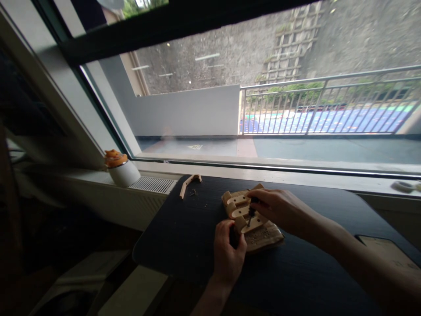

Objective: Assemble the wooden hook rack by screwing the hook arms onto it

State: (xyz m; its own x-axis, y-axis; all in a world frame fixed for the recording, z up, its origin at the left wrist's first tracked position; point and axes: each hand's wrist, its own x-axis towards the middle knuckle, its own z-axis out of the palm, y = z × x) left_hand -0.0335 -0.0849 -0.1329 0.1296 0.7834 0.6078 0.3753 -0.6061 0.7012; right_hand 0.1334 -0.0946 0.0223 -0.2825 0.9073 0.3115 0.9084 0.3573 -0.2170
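Observation:
A light wooden assembly [251, 219] of slotted pieces lies on a dark table [197, 245] in front of a large window. My left hand [227, 253] grips the assembly's near left corner, fingers curled round a wooden block. My right hand [274, 207] rests over the top of the assembly, fingers pinched on a small dark tool [251, 212] that stands on the wood. Both hands are closed.
A curved wooden piece [188, 183] and a few tiny dark bits lie at the table's far left. A white pot with an orange top [120, 169] sits on the sill by a vent grille [153, 184]. A flat tan board [386, 252] lies at right.

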